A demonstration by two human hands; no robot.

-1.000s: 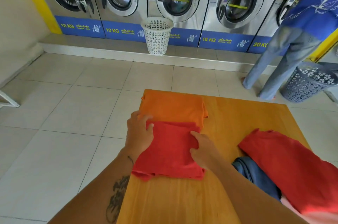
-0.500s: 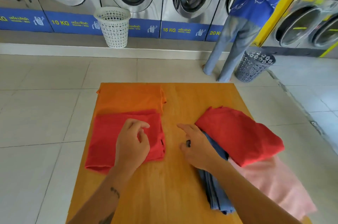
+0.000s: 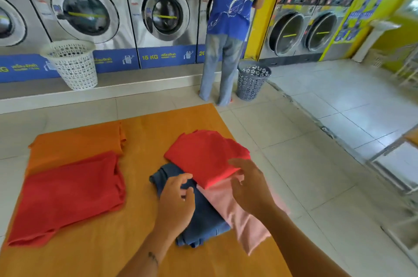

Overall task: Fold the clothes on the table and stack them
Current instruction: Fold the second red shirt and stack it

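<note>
On the wooden table point(image 3: 140, 242) a folded red cloth point(image 3: 67, 195) lies on a folded orange cloth point(image 3: 74, 147) at the left. To the right sits a loose pile: a red garment point(image 3: 203, 154) on top, a dark blue garment point(image 3: 203, 215) and a pink one point(image 3: 239, 215) under it. My left hand point(image 3: 176, 202) hovers over the blue garment, fingers apart. My right hand point(image 3: 248, 184) is spread at the near edge of the red garment, over the pink one. Neither hand grips anything that I can see.
A person in a blue shirt point(image 3: 233, 5) stands at the washing machines point(image 3: 158, 12) beyond the table's far right corner, beside a grey basket point(image 3: 252, 82). A white basket point(image 3: 72, 64) stands on the step at the left. Tiled floor surrounds the table.
Both hands have left the folded red cloth and moved right to the loose pile. My view has swung right, so the folded stack now sits further left.
</note>
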